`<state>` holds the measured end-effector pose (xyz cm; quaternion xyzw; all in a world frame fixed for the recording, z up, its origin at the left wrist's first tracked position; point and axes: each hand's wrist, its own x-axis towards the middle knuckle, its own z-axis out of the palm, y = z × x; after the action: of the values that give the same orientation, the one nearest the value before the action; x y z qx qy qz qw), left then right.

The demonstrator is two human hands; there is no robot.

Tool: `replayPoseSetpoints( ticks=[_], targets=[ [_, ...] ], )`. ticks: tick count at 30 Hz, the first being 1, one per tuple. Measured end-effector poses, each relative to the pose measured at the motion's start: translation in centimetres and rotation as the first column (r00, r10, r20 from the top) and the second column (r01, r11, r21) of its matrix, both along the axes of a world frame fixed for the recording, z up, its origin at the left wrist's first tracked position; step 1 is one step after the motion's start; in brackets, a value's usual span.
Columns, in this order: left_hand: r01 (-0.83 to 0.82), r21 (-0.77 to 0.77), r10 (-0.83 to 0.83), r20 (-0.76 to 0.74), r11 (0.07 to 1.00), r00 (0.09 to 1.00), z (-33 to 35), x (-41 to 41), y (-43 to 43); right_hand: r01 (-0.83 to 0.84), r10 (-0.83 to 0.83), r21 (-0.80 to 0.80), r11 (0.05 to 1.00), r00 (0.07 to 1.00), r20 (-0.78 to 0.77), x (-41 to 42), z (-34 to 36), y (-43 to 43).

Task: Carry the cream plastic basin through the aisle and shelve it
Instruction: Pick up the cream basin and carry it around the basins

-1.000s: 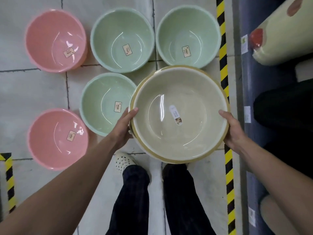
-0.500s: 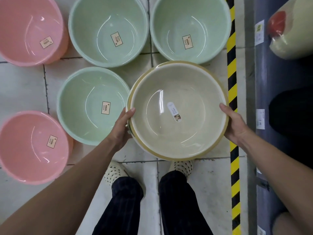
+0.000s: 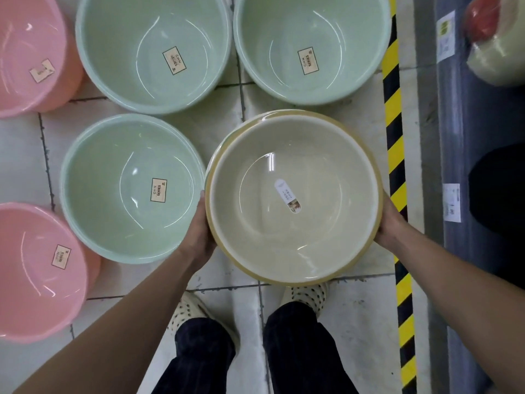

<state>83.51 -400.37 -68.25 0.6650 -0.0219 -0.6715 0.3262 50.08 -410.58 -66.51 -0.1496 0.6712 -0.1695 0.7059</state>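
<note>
cream plastic basin point(image 3: 294, 200) held level above the tiled floor point(image 3: 22, 166), in front of the person's legs, mouth up. left hand point(image 3: 199, 234) clamps its left rim, right hand point(image 3: 390, 223) clamps its right rim, fingers wrapped under the edge and mostly hidden, palms pressed to the sides. white oval sticker point(image 3: 287, 195) lies inside on the basin bottom. a tan outer rim rings the cream one, possibly a second basin nested beneath, can't tell. its left edge overlaps the near green basin point(image 3: 132, 189) in view. two more green basins sit further ahead, one point(image 3: 153, 49) left, one point(image 3: 312, 46) right, side by side. pink basin point(image 3: 34, 55) at top left, another pink basin point(image 3: 39, 271) at lower left, all on the floor with square labels inside. yellow-black hazard tape point(image 3: 396, 155) runs along the floor just right of the held basin, under the right hand. grey shelf edge point(image 3: 451, 137) with price tags beyond the tape. wrapped pale item with red part point(image 3: 494, 41) on the shelf, top right. spotted shoes point(image 3: 306, 297) and dark trousers point(image 3: 298, 348) below the basin.
</note>
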Motion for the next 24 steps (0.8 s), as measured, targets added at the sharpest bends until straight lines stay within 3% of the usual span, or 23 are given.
replayPoseSetpoints(
  ticks=[3,9,14,24],
  targets=[
    [0.082,-0.028,-0.08,0.052,0.996,0.995,-1.4,0.9,-0.4,-0.011,0.011,-0.026,1.0,1.0,0.002,-0.2,-0.6,-0.4],
    [0.086,-0.038,-0.086,-0.003,0.996,0.996,0.8,1.9,-0.8,0.038,-0.04,-0.042,0.998,0.998,-0.048,-1.2,2.6,0.7],
    [0.117,-0.012,-0.117,-0.034,0.993,0.993,5.9,2.9,-0.8,0.031,-0.039,-0.081,0.996,0.994,-0.098,-1.3,8.2,0.8],
    [0.028,-0.11,-0.012,0.142,0.994,0.99,17.1,9.4,-0.6,-0.125,0.097,-0.182,0.975,0.984,-0.152,6.8,19.3,-3.8]
  ],
)
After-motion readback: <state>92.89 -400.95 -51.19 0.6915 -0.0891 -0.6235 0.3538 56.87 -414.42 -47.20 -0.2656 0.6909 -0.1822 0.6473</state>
